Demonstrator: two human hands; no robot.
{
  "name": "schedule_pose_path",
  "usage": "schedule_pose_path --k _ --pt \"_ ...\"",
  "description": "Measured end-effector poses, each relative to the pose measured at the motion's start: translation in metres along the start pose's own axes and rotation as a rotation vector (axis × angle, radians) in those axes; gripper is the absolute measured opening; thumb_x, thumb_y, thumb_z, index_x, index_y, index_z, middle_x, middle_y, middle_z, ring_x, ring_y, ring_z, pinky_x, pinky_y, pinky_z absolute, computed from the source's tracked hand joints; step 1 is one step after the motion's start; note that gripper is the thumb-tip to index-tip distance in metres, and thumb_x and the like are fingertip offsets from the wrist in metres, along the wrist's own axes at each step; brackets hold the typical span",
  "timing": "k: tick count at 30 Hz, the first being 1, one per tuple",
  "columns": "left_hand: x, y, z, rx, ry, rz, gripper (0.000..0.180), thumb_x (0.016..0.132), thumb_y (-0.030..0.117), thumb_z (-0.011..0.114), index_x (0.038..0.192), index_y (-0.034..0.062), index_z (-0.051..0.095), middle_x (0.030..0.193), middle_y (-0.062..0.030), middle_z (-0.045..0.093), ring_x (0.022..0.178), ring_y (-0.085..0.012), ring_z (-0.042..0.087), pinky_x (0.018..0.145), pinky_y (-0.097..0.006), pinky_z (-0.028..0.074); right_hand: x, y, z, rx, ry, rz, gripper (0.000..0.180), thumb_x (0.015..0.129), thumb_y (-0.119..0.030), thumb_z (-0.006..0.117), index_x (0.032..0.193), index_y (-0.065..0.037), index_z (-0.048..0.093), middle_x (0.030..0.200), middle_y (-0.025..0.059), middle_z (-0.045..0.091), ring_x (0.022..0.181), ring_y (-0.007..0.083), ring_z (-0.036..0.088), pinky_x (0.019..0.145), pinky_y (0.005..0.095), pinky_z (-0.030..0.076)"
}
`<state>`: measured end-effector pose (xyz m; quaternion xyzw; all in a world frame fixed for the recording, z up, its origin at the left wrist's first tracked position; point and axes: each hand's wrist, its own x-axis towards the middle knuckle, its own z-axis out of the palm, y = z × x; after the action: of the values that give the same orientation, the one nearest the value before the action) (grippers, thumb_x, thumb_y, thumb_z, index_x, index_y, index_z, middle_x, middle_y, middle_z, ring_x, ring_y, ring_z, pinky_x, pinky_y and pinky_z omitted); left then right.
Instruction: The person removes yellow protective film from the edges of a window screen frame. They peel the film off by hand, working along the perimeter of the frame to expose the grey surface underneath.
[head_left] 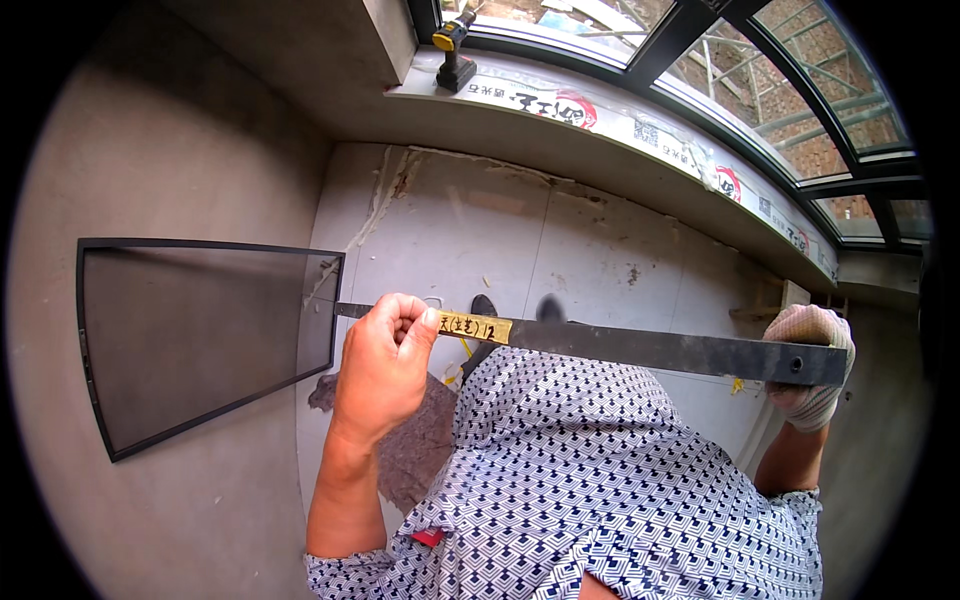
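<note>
Holding dark metal bar level: gloved right hand clenched on its end, bare left hand pinching yellow tape label to steady it

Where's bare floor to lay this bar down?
Pale floor between the windowsill and the black bar lies bare. Crowded by the left hand: the mesh screen frame and a grey cloth.

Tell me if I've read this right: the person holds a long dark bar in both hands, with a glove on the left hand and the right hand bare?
Not quite: the head view shows the glove on the right hand, at the end of the long dark bar. The left hand is the bare one, pinching the bar beside its yellow label. Both hands do hold it.
</note>
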<state>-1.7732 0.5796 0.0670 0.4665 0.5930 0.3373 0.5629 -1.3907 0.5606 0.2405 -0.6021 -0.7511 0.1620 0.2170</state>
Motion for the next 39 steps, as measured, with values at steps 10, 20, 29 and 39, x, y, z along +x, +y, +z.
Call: schedule_pose_path --k 10,20,29,39 --pt "-0.007 0.004 -0.005 -0.416 -0.165 0.022 0.025 0.104 0.025 0.066 0.104 0.0011 0.058 0.082 -0.0003 0.06 0.07 -0.0067 0.054 0.064 -0.023 0.046 0.008 -0.003 0.001 -0.003 -0.09 -0.125 0.039 0.05 -0.018 0.086 0.082 -0.009 0.067 0.071 0.0035 0.064 0.06 0.0169 0.06 0.058 0.0288 0.047" --pt "-0.024 0.011 -0.001 -0.775 -0.206 0.201 0.033 0.101 0.029 0.069 0.093 0.0037 0.049 0.078 -0.0039 0.051 0.063 -0.0091 0.05 0.056 -0.024 0.049 0.011 -0.008 0.003 0.047 -0.124 -0.145 0.043 0.05 -0.02 0.091 0.085 -0.008 0.069 0.073 0.0033 0.065 0.061 0.0171 0.06 0.058 0.0287 0.048" --pt "-0.043 0.012 -0.012 -1.085 -0.184 0.292 0.029 0.092 0.013 0.077 0.094 0.004 0.049 0.079 -0.0091 0.056 0.061 -0.0136 0.054 0.056 -0.03 0.055 0.021 -0.02 0.009 0.033 -0.127 -0.16 0.042 0.051 -0.022 0.092 0.083 -0.008 0.069 0.071 0.0035 0.065 0.059 0.0162 0.062 0.058 0.0283 0.048" --pt "-0.045 -0.006 -0.058 -0.811 0.2 0.494 0.023 0.101 0.022 0.067 0.102 0.0099 0.048 0.086 -0.0005 0.048 0.076 -0.0133 0.053 0.072 -0.032 0.048 0.026 -0.008 0.014 0.091 0.012 -0.084 0.048 0.07 -0.047 0.088 0.078 -0.006 0.064 0.066 0.0031 0.063 0.055 0.0143 0.061 0.054 0.0268 0.048"
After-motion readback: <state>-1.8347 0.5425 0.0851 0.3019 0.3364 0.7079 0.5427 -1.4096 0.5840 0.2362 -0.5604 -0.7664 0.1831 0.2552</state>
